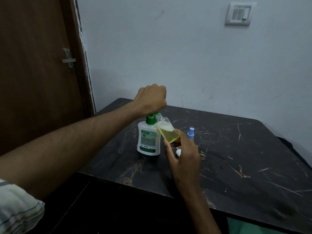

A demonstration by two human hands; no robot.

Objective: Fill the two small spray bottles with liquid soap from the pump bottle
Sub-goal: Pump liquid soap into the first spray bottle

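A plain room in a home, by the look of it. A brown wooden door [33,73] with a latch [68,58] meets a painted wall [168,56]. A light switch plate [239,14] hangs above a dark marble-patterned table [236,157].

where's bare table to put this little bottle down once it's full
Bare table lies right of the blue sprayer and along the near edge. It is crowded around the pump bottle, small bottle, white cap and right hand.

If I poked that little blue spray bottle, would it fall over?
Probably yes. The blue spray bottle stands upright, tall and thin, so it likely tips easily. It looks small and probably light, and if round it may roll on the smooth table.
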